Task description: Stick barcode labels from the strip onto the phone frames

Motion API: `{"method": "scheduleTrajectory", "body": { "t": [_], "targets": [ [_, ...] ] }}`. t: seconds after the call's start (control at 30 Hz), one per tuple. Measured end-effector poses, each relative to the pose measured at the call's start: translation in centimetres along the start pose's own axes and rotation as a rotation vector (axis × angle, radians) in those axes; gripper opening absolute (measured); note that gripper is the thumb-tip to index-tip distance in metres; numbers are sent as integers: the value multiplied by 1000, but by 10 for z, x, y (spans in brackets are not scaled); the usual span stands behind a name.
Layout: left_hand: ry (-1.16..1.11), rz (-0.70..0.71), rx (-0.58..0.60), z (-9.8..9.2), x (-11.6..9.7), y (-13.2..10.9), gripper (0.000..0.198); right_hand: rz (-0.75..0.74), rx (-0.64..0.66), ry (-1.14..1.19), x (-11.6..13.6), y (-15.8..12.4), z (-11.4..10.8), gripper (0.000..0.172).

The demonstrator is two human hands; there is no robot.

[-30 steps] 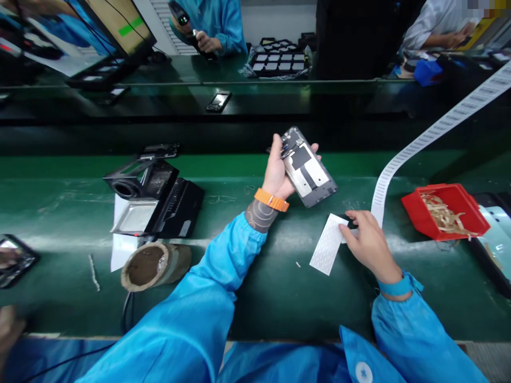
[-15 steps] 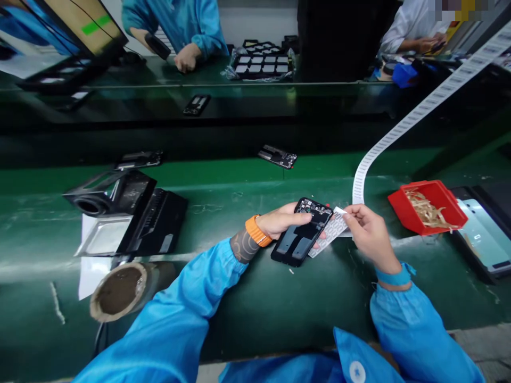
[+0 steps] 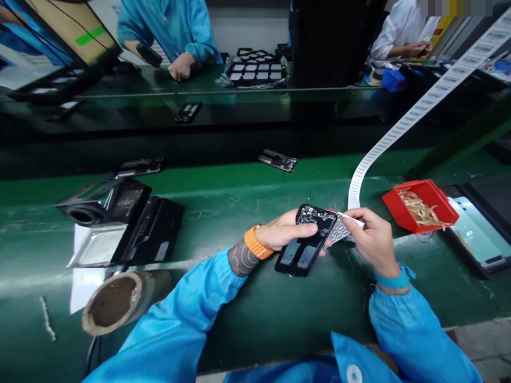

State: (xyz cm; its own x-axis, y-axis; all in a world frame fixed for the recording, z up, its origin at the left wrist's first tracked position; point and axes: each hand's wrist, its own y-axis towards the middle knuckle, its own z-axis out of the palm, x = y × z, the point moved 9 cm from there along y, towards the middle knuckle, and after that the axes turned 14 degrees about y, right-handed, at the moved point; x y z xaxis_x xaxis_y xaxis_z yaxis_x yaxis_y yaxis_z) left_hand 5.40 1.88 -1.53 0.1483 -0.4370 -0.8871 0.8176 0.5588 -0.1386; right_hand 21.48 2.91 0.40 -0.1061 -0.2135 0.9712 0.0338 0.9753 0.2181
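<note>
My left hand grips an opened black phone body, its circuit side up, just above the green belt. My right hand is closed in a pinch on a white label sheet held against the phone's right edge. A long white label strip rises from beside my right hand toward the upper right. Both sleeves are blue, and an orange band sits on my left wrist.
A red bin of brown scraps stands to the right, with a pale phone in a dark tray beyond it. A black device and a tape roll sit at left. Another phone body lies on the belt. Other people work across the line.
My left hand brought the phone down from the raised position and turned it over. My right hand lifted the white sheet off the belt up to the phone.
</note>
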Motion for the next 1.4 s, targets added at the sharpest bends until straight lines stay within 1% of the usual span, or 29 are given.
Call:
{"method": "scheduleTrajectory", "body": {
  "t": [0.07,0.1,0.13,0.2,0.27,0.33,0.43,0.53,0.67,0.73,0.9,1.0,1.07,1.1,1.13,1.23,1.3,1.4],
  "targets": [
    [-19,19,-22,0,-1,0,69,-21,-27,97,2,-1,-2,24],
    [-34,30,-32,0,-2,0,69,-15,-41,126,2,-1,-3,25],
    [-49,40,-39,1,-3,0,71,-1,-54,133,1,-2,-3,22],
    [-64,46,-32,3,-4,0,77,31,-74,97,0,-3,-4,17],
    [-65,44,-1,7,-5,1,85,43,-78,53,0,-4,-5,21],
    [-63,41,23,10,-5,1,88,39,-60,17,2,-4,-5,23],
    [-52,43,12,10,-5,1,79,6,-33,-14,5,-3,-5,22],
    [-31,50,-5,9,-6,1,72,-5,-37,43,6,-3,-5,18],
    [-1,64,4,12,-10,1,78,7,-15,94,6,-4,-1,16],
    [5,65,6,12,-11,2,79,-4,-10,57,7,-5,0,15],
    [-10,60,-18,11,-9,2,75,-43,16,-61,7,-6,-2,17],
    [35,59,-31,12,-12,2,73,-76,41,-78,12,-5,-1,10],
    [71,48,-40,12,-12,2,73,-131,52,-150,20,-3,1,7],
    [74,35,-45,12,-10,2,74,-182,58,-210,26,-3,3,6],
    [62,17,-55,12,-7,2,75,-252,61,-278,33,-3,6,5],
    [-51,-57,-106,8,6,4,78,-485,51,-459,52,-7,16,10],
    [-143,-91,-145,6,13,6,72,-581,41,-538,55,-10,21,12],
    [-269,-125,-198,4,16,8,61,-628,47,-611,48,-12,28,15]
  ]
}}
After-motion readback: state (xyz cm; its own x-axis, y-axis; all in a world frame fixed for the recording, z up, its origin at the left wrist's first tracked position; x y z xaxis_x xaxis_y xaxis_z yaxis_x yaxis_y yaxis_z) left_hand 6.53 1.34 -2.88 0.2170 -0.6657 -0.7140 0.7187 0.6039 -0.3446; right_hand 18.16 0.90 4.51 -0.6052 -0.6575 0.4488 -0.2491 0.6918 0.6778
